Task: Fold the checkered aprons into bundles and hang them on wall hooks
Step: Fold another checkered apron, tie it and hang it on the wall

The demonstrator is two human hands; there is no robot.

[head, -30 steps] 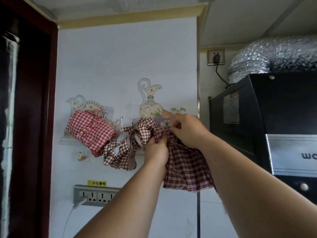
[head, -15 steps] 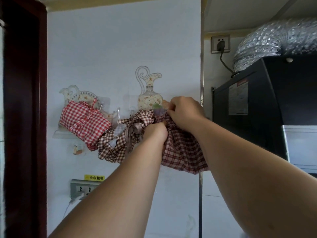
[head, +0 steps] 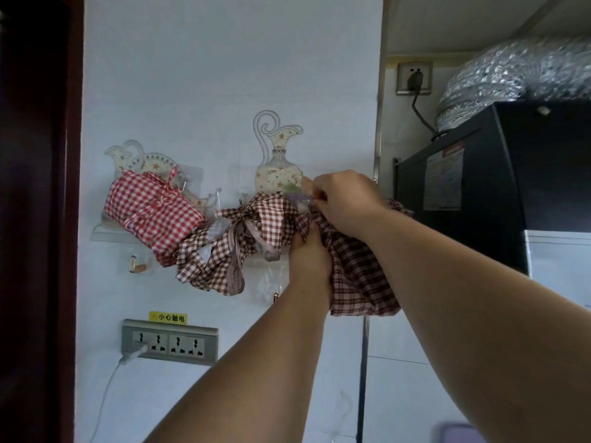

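Overhead, left hand [head: 308,254] and right hand [head: 347,203] still grip plaid bundle [head: 359,278].

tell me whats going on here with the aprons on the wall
A person is hanging a dark plaid bundle on the wall. The left hand grips it from below, and the right hand pinches its top beside the jug sticker; the hook there is hidden. A red-and-white bundle and a brown checked bundle already hang to the left.
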